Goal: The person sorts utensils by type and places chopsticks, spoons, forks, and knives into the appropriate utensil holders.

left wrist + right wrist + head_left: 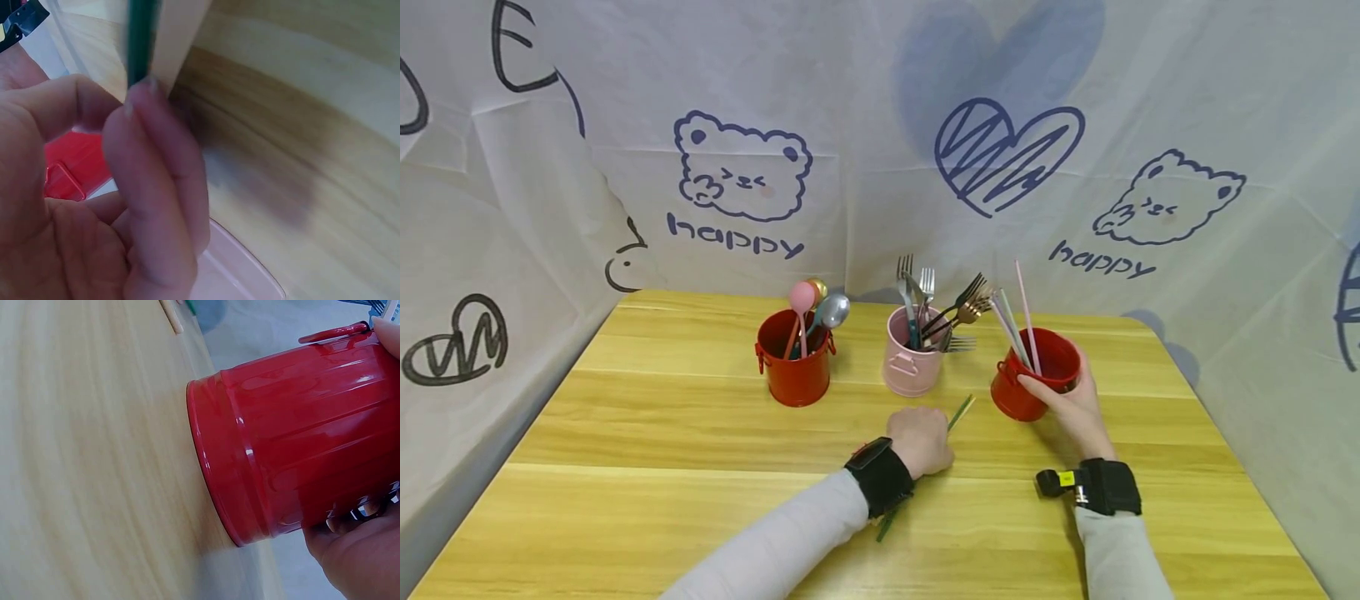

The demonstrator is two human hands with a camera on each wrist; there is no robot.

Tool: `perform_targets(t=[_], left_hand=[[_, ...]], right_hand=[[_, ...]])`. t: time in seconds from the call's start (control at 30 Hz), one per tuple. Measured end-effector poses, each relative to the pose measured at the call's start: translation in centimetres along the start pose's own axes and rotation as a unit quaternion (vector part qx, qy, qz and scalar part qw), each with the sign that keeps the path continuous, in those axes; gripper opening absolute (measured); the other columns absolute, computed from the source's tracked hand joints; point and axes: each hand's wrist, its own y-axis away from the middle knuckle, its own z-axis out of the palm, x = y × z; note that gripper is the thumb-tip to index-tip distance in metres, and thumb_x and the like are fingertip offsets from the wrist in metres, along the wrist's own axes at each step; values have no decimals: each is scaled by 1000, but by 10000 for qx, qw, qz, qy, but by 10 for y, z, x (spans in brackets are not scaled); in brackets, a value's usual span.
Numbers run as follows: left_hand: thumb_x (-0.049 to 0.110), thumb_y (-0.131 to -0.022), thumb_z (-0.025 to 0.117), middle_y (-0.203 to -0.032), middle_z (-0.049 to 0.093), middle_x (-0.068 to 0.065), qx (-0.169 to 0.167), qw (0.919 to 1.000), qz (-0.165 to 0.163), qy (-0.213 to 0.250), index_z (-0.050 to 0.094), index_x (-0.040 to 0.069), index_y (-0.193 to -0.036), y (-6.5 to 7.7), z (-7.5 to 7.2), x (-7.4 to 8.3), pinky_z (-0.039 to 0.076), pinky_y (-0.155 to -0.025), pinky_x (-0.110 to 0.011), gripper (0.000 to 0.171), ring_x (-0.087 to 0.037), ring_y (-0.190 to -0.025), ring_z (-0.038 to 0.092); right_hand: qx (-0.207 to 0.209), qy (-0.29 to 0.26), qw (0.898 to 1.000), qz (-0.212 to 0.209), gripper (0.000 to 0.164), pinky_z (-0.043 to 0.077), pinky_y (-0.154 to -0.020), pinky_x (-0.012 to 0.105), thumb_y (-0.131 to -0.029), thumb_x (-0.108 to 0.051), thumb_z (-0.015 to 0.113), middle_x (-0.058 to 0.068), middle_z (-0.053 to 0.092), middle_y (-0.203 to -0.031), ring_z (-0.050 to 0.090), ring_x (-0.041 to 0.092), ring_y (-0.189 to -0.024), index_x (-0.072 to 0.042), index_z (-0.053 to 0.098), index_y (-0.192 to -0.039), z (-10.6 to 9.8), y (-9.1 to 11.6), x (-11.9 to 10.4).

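My left hand pinches slim sticks that look like chopsticks, one green and one pale wood-coloured. In the head view the green one's lower end shows below the wrist strap. My right hand grips a small red bucket by its side, thumb at the rim. The bucket leans a little; whether its base touches the table I cannot tell. Pink, white and green slim sticks stand in it.
A pink bucket with several forks stands beyond the left hand. Left of it is another red bucket holding several spoons. A white drawn-on cloth hangs behind the wooden table.
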Motion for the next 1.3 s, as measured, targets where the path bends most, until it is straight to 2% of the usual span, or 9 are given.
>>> perform_targets(t=[0.37, 0.53, 0.7, 0.87, 1.1, 1.3], left_hand=[[32, -79, 67, -66, 54, 1, 48, 9999, 108, 106, 53, 16, -62, 3, -4, -3, 45, -50, -35, 27, -18, -61, 55], [34, -81, 67, -61, 53, 2, 209, 9992, 240, 236, 51, 16, -58, 3, -7, -4, 42, -46, -34, 33, -15, -55, 51], [34, -81, 66, -61, 53, 2, 512, 9973, 411, 344, 51, 16, -57, 4, -12, -3, 40, -44, -34, 33, -15, -54, 50], [30, -80, 65, -57, 49, 3, 886, 9924, 712, 480, 48, 16, -55, 6, -16, 0, 37, -42, -32, 33, -13, -51, 48], [27, -82, 63, -52, 42, 5, 1183, 9836, 1166, 704, 46, 16, -54, 8, -22, 2, 33, -41, -27, 34, -12, -48, 45], [23, -80, 63, -49, 34, 8, 1563, 9719, 1514, 900, 46, 17, -56, 8, -24, 5, 28, -38, -25, 29, -9, -44, 41]], right_hand=[[8, 91, 10000, -15, 83, 33, -101, 44, -80, -15, 75, 12, 37, -143, 33, 29, -127, -16, 25, -147, 0, 0, -1], [13, 95, 10000, 6, 83, 33, -102, 46, -80, -15, 75, 11, 37, -144, 33, 29, -128, -16, 25, -147, 0, 0, 0], [12, 77, 10000, 50, 83, 31, -103, 48, -80, -16, 75, 11, 36, -144, 32, 29, -128, -16, 25, -147, 1, 1, 0], [19, 61, 10000, 39, 83, 32, -102, 47, -81, -14, 74, 12, 36, -144, 32, 29, -128, -16, 25, -147, 0, 1, 0], [20, 15, 10000, 9, 82, 33, -101, 41, -81, -13, 74, 12, 37, -144, 33, 29, -128, -16, 25, -147, 0, 1, 0], [6, -78, 9999, -100, 81, 32, -101, 41, -81, -10, 74, 14, 38, -143, 34, 29, -127, -14, 26, -146, 1, 1, 0]])
